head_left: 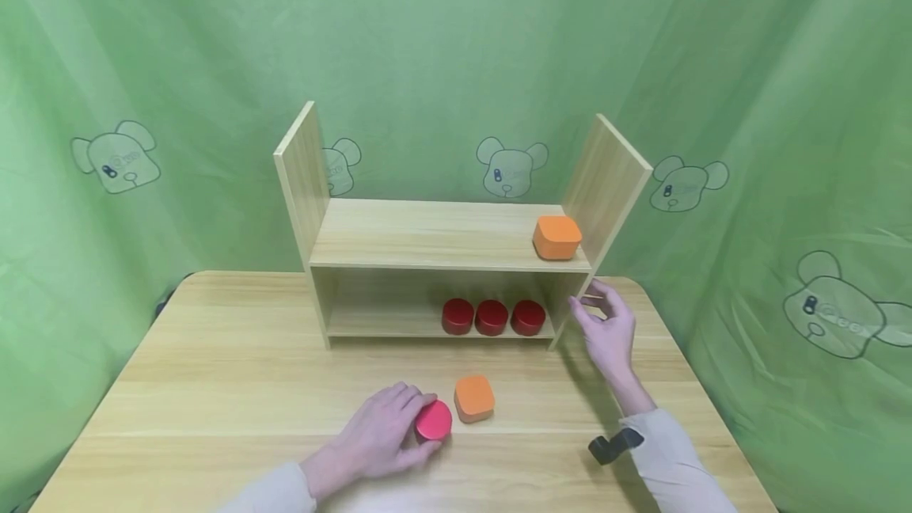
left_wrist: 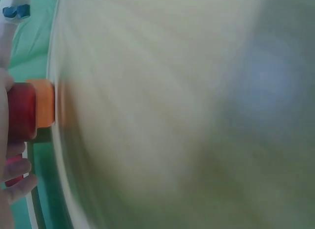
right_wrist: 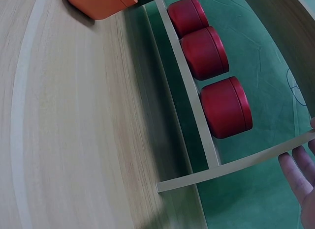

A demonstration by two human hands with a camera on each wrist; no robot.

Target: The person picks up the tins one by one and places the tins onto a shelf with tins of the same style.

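Thumb and fingers of my left hand (head_left: 385,430) grip a red round tin (head_left: 433,420) on the table, its flat lid facing up. Just right of it in the head view is an orange rounded-square tin (head_left: 474,398). My right hand (head_left: 607,331) holds the right side panel (right_wrist: 236,165) of a wooden shelf (head_left: 442,236), fingers on the outer face and a fingertip on the inner side. On the lower board stand three red round tins (head_left: 492,317), side by side toward the right. Another orange tin (head_left: 557,237) sits at the upper board's right end.
The shelf stands toward the back of the light wooden table (head_left: 214,386). Its two side panels rise above the upper board. A green curtain (head_left: 427,62) with bear-head drawings hangs behind and on both sides. A black strap (head_left: 616,445) hangs at the right sleeve.
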